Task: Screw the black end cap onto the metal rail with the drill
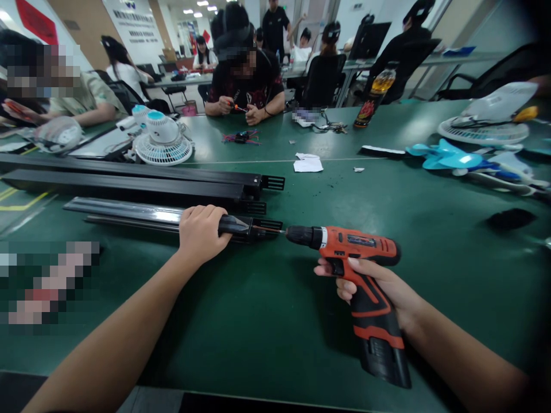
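Observation:
My left hand [201, 232] is closed around the end of a long black metal rail [142, 215] that lies across the green table [267, 321]. My right hand [379, 287] grips the handle of an orange and black cordless drill [357, 269], held level. The drill's bit [269, 230] points left into the black end cap [258, 228] of the rail, just right of my left hand.
Two more long black rails [150, 180] lie behind the held one. A small white fan [162, 140] stands beyond them; paper scraps [307, 164], a bottle [373, 97] and blue and white fan parts [465, 155] lie further right. Other people sit across the table.

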The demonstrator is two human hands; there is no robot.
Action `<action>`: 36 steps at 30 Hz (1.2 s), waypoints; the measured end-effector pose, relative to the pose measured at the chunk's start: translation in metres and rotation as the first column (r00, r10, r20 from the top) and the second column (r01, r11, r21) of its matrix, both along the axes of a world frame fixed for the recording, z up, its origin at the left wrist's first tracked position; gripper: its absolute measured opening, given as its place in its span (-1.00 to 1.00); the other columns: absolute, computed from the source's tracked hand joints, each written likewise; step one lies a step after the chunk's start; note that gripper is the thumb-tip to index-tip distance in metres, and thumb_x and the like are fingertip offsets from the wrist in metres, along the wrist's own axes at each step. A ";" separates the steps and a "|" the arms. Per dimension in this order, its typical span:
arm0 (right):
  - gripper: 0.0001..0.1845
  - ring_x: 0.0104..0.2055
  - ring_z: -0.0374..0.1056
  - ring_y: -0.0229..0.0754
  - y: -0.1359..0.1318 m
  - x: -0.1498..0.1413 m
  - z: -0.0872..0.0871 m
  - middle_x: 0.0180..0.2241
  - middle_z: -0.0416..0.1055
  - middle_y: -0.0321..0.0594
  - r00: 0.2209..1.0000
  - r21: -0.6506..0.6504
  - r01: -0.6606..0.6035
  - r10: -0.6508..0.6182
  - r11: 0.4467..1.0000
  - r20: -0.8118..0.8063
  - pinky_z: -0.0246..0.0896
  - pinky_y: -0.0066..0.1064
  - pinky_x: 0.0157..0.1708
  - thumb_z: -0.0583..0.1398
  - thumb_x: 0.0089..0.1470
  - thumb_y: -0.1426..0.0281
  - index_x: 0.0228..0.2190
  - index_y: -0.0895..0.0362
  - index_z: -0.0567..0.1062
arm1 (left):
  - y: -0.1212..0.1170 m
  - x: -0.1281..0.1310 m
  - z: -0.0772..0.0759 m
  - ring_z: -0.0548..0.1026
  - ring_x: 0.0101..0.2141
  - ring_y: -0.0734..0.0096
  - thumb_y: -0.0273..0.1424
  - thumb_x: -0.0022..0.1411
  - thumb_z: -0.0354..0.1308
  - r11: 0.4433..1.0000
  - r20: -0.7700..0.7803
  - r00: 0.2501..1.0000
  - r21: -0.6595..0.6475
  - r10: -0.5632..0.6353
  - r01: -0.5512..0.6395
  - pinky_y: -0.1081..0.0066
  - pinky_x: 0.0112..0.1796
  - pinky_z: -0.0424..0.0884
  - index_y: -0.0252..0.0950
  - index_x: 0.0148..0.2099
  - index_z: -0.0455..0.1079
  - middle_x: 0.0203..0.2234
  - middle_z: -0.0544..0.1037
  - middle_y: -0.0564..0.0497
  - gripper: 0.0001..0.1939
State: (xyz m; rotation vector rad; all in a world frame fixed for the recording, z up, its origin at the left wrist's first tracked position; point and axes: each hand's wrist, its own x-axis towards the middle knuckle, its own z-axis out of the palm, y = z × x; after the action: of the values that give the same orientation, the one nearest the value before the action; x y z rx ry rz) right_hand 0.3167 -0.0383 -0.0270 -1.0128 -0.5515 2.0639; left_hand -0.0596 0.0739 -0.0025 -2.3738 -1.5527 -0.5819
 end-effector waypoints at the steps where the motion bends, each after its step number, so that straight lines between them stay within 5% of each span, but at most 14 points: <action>1: -0.56 -0.49 0.42 -0.28 0.000 0.000 0.000 -0.23 0.74 -0.01 1.000 -0.002 0.000 0.000 1.000 -0.004 0.40 -0.47 -0.50 0.46 0.16 0.19 -0.02 0.21 0.70 | 0.000 0.000 0.000 0.63 -0.10 -0.12 -0.29 0.24 0.25 1.000 0.002 1.000 -0.005 0.001 -0.001 -0.09 0.06 0.46 -0.20 -0.07 0.56 -0.19 0.71 -0.14 -0.77; 6: -0.55 -0.50 0.38 -0.32 0.000 0.000 0.001 -0.10 0.74 0.02 1.000 -0.004 0.006 -0.006 1.000 -0.010 0.39 -0.47 -0.51 0.49 0.13 0.19 -0.03 0.18 0.71 | -0.001 0.001 0.002 0.62 -0.08 -0.11 -0.28 0.24 0.24 1.000 -0.007 1.000 -0.018 0.010 -0.010 -0.08 0.06 0.45 -0.20 -0.05 0.57 -0.18 0.71 -0.15 -0.76; 11: -0.53 -0.50 0.31 -0.32 0.000 -0.001 0.000 -0.22 0.71 -0.04 1.000 0.012 0.013 -0.013 1.000 -0.008 0.34 -0.46 -0.50 0.48 0.14 0.17 0.00 0.18 0.70 | -0.001 0.001 0.001 0.62 -0.08 -0.11 -0.28 0.25 0.23 1.000 -0.005 1.000 -0.014 0.009 -0.009 -0.09 0.07 0.45 -0.22 -0.05 0.57 -0.17 0.71 -0.16 -0.74; 15: -0.48 -0.49 0.25 -0.27 -0.001 -0.002 -0.001 -0.58 0.43 -0.30 0.997 0.015 -0.030 0.031 0.999 -0.066 0.25 -0.48 -0.50 0.48 0.14 0.13 -0.01 0.24 0.69 | -0.001 0.001 0.000 0.62 -0.08 -0.10 -0.27 0.24 0.24 1.000 -0.017 1.000 0.000 0.011 -0.011 -0.07 0.07 0.45 -0.23 -0.05 0.57 -0.17 0.71 -0.16 -0.74; 23: -0.66 -0.52 0.02 -0.31 0.000 -0.010 0.003 -0.61 0.12 -0.47 0.981 0.085 -0.084 0.098 0.993 -0.166 0.19 -0.51 -0.48 0.48 0.13 0.16 -0.24 0.17 0.65 | 0.000 0.001 0.000 0.62 -0.10 -0.10 -0.36 0.24 0.18 1.000 -0.019 1.000 0.000 0.023 -0.023 -0.06 0.05 0.43 -0.23 -0.06 0.57 -0.19 0.70 -0.15 -0.75; 36: -0.70 -0.53 -0.10 -0.30 0.000 -0.013 0.003 -0.57 0.17 -0.45 0.983 0.135 -0.096 0.115 0.986 -0.142 0.24 -0.48 -0.47 0.45 0.18 0.15 -0.29 0.11 0.60 | 0.002 0.000 -0.006 0.62 -0.13 -0.07 -0.48 0.20 0.10 0.999 0.010 0.999 0.035 0.035 -0.036 -0.03 0.04 0.42 -0.25 -0.07 0.58 -0.23 0.71 -0.14 -0.70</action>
State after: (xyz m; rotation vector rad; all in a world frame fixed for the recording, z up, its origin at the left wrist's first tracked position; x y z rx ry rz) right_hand 0.3039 -0.0380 -0.0242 -0.7625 -0.6624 2.1470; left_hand -0.0595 0.0763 -0.0083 -2.3164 -1.5725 -0.6083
